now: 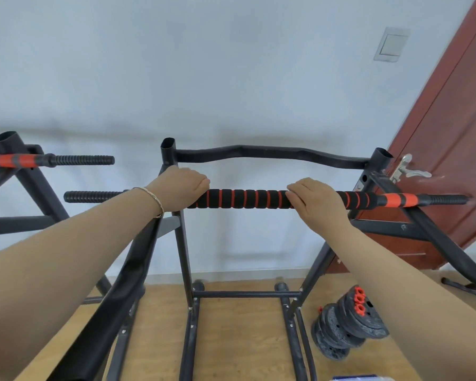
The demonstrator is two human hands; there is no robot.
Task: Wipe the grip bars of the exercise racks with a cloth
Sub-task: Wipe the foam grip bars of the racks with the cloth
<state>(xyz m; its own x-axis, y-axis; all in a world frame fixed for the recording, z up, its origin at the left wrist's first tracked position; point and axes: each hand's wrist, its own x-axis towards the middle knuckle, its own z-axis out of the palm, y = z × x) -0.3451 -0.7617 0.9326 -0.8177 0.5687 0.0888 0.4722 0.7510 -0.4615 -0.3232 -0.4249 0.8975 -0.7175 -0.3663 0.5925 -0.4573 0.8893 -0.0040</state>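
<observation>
A black bar with red spiral stripes [245,199] lies across the black exercise rack [186,270] in front of me, its threaded ends sticking out at both sides. My left hand [180,188] is closed over the bar near its left end, a bracelet on the wrist. My right hand [312,198] grips the bar right of the middle. The rack's bent black grip bar [272,155] runs behind, between two open uprights. No cloth shows in either hand.
A second rack [19,171] with another red-and-black bar [52,160] stands at the left. Black weight plates with red nuts [349,323] lie on the wooden floor at the right. A brown door [451,160] with a metal handle is at the right; a white wall is behind.
</observation>
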